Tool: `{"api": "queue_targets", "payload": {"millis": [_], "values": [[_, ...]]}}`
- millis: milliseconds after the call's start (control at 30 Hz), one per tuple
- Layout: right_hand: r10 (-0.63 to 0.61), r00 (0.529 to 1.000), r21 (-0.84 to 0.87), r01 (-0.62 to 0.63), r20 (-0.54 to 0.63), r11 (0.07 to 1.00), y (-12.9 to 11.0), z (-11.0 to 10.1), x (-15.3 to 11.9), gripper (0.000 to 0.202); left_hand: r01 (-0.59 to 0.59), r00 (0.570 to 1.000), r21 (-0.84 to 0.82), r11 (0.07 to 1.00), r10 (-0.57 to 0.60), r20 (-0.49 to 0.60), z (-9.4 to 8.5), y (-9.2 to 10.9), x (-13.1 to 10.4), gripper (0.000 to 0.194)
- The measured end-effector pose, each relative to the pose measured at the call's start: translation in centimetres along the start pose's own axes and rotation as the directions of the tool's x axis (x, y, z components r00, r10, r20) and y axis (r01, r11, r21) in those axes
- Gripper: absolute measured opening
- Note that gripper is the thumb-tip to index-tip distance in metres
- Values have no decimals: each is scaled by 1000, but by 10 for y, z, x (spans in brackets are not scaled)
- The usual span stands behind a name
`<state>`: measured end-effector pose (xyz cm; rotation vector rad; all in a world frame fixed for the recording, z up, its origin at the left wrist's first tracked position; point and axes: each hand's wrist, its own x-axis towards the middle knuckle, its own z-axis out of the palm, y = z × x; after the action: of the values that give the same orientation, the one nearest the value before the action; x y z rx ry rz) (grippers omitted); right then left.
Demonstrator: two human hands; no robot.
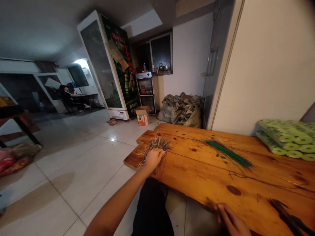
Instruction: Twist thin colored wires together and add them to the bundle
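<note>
My left hand reaches to the left end of the wooden table and lies against a tangled pile of thin wires, its fingers curled; whatever is between them is too small to make out. My right hand is at the table's front edge, partly cut off by the bottom of the picture and blurred, so its grip is unclear. A bundle of green wires lies across the middle of the table. Dark pliers or scissors rest at the front right. Between them runs a thin dark twisted strand.
Green-wrapped rolls are stacked at the table's back right. Beyond the wooden table are full sacks, an open carton and a tall drinks fridge. A person sits at a far desk.
</note>
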<state>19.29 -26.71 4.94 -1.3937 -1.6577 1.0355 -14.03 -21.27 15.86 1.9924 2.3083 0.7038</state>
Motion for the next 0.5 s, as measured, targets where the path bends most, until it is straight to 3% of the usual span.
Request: {"api": "queue_targets", "payload": {"millis": [100,167,200,267,367,500], "values": [[-103,995,-276,95,-14,957,15,-28,37,40,-78,997,-19,997,78,-2,23,6,-53,28],[-166,986,-490,143,-3,860,19,-44,57,39,-123,992,-42,992,124,28,43,3,-88,26],[-170,985,-595,156,33,789,19,-52,66,39,-142,988,-54,988,144,48,53,-1,-104,25],[-124,992,-660,93,0,746,19,-67,80,35,-189,980,-53,980,192,55,70,-11,-127,27],[-30,996,-719,-39,-84,693,20,-89,100,33,-251,967,0,968,251,52,85,-20,-138,27],[42,985,-769,-157,-168,620,20,-113,129,32,-268,962,66,961,263,76,87,-20,-130,28]]}}
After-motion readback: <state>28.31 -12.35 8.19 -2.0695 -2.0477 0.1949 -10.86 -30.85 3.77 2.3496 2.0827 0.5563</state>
